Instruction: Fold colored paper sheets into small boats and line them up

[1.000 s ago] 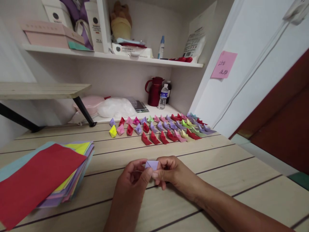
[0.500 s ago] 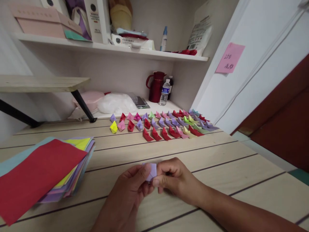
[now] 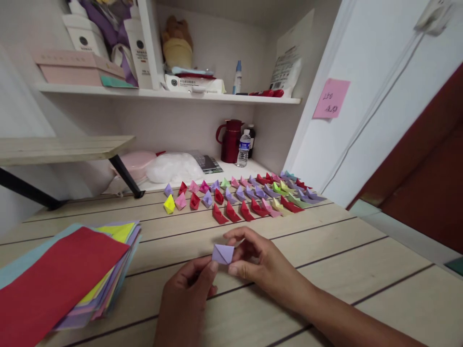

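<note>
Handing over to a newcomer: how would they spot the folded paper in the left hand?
On the wooden table, look nearer the camera than the rows of paper boats. The left hand pinches the folded paper, with the right hand just beside it. Unlike the purple boats in the rows, it is a flat purple packet with a diagonal line across its face.

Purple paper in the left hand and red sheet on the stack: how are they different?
The purple paper is small; the red sheet is much larger. The purple paper shows a diagonal fold; the red sheet lies flat. The left hand pinches the purple paper; the red sheet tops the stack. Both are paper.
</note>
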Available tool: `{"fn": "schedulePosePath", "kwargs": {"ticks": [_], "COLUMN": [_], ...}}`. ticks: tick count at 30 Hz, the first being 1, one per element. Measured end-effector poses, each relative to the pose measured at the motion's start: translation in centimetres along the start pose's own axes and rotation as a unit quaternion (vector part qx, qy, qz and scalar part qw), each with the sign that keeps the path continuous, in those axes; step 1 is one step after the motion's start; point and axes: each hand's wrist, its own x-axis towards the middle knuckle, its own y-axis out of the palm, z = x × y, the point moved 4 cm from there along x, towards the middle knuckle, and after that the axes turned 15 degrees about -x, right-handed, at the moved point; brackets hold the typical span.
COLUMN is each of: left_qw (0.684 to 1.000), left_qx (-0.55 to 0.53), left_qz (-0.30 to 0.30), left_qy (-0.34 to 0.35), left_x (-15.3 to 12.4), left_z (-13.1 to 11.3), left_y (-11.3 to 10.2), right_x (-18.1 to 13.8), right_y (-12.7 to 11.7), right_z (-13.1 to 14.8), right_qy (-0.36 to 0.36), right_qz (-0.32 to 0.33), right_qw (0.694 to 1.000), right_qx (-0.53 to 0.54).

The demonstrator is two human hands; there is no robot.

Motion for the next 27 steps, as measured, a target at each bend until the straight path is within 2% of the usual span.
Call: {"fn": "schedulePosePath", "kwargs": {"ticks": [4, 8, 11, 13, 16, 19, 22, 27], "left_qw": [0.993, 0.975, 0.971, 0.979, 0.989, 0.993, 0.996, 0.998], "left_qx": [0.094, 0.172, 0.165, 0.129, 0.079, 0.057, 0.027, -0.007], "left_qz": [-0.011, 0.004, 0.024, 0.026, 0.029, 0.054, 0.069, 0.057], "left_qy": [0.068, 0.141, 0.169, 0.157, 0.121, 0.082, 0.050, 0.025], "left_x": [-0.6, -1.5, -1.9, -1.9, -1.8, -1.3, -0.8, -0.4], "left_z": [-1.1, -1.8, -1.9, -1.9, -1.8, -1.2, -0.3, 0.5], "left_y": [0.2, 0.9, 1.3, 1.4, 1.4, 1.5, 1.3, 1.1], "right_x": [0.2, 0.1, 0.0, 0.1, 0.5, 0.9, 0.9, 0.7], "right_y": [-1.3, -1.3, -0.9, -0.8, -0.3, -0.1, 0.0, 0.4], "right_z": [0.4, 0.7, 0.6, 0.0, -1.2, -1.9, -2.0, -1.6], "right_qy": [-0.034, -0.055, -0.024, 0.035, 0.120, 0.148, 0.153, 0.147], "right_qz": [-0.056, -0.046, -0.040, -0.046, -0.035, -0.025, -0.014, 0.002], "right_qw": [0.996, 0.994, 0.998, 0.997, 0.971, 0.941, 0.923, 0.927], "right_qx": [-0.053, -0.083, -0.044, 0.050, 0.202, 0.303, 0.352, 0.344]}}
